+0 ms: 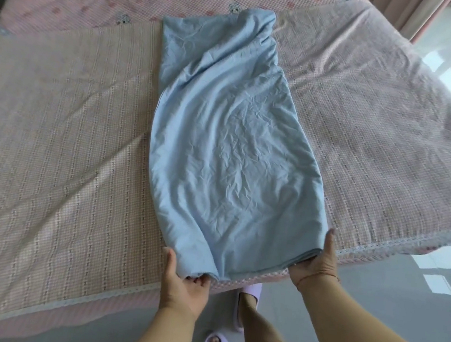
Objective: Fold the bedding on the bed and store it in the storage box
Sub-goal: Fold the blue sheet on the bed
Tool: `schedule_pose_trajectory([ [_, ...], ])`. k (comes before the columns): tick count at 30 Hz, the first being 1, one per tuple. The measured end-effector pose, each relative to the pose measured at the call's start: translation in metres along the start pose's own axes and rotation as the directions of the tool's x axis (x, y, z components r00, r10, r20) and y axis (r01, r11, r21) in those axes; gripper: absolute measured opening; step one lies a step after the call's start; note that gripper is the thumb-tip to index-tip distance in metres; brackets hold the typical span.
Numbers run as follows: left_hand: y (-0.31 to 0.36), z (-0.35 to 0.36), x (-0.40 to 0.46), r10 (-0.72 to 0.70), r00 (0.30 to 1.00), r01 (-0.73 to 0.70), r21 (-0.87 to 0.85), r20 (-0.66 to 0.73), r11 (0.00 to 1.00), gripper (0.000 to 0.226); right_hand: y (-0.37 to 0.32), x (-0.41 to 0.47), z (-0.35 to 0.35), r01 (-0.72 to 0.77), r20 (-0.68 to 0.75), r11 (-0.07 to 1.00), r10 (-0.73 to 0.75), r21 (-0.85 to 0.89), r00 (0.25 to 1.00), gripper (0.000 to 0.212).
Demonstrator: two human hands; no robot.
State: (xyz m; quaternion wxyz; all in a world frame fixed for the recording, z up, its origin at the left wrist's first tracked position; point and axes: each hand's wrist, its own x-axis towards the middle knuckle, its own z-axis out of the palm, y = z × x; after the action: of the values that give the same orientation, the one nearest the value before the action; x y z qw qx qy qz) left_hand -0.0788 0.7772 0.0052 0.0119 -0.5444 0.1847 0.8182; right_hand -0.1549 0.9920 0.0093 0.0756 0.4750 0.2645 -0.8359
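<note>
We are standing at the foot of the bed, whose pink checked cotton cover [69, 140] with a lace trim lies flat beneath the work. On it, running away from us up the middle, lies the long pale blue cotton sheet [230, 143], already folded into a narrow strip and creased all over; its near end hangs just at the bed's edge. Our left hand [183, 286] takes the near left corner, thumb on top and fingers curled under the hem; our right hand [317, 261] takes the near right corner the same way, thumb along the side edge, fingers tucked beneath the stacked layers. We judge the cloth light, limp and a little slippery, so the layers may slide apart unless both corners are pinched through their full thickness. The far end looks bunched and may want smoothing. No storage box is in view.
</note>
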Motion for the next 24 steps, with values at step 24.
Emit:
schedule_pose_trajectory([
  [24, 0.034, 0.096, -0.008, 0.468, 0.877, -0.363, 0.491, -0.107, 0.792, 0.019, -0.033, -0.012, 0.083, 0.208, -0.068, 0.887, -0.258, -0.413, 0.964, 0.044],
])
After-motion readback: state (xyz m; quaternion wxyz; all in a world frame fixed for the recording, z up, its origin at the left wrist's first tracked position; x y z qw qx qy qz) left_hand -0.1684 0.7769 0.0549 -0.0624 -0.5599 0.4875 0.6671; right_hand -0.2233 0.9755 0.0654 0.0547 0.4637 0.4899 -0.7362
